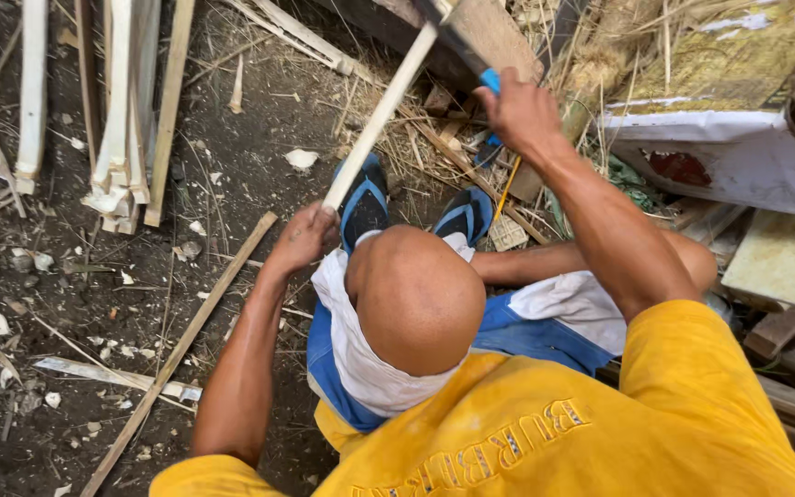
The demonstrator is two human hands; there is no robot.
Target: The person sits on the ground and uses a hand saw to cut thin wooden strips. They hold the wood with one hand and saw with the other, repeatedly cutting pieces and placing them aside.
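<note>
Looking down, we see the left hand point(305, 235) closed around the lower end of a long pale split bamboo strip point(381, 115), which runs slanted upward toward the top of the frame. The right hand point(522, 110) is wrapped tight on the blue handle of a dark-bladed knife point(462, 46), whose blade meets the strip near its upper end; both grips are full fists, each holding its own thing. We judge the cutting or splitting of this strip to be under way, not finished, since blade and strip are in contact. Off to the left, pale finished slats point(121, 120) lie stacked on the dark dirt floor point(39, 285), with chips scattered about, so some pieces look already done. Blue sandals point(365, 198) sit just beyond the strip.
</note>
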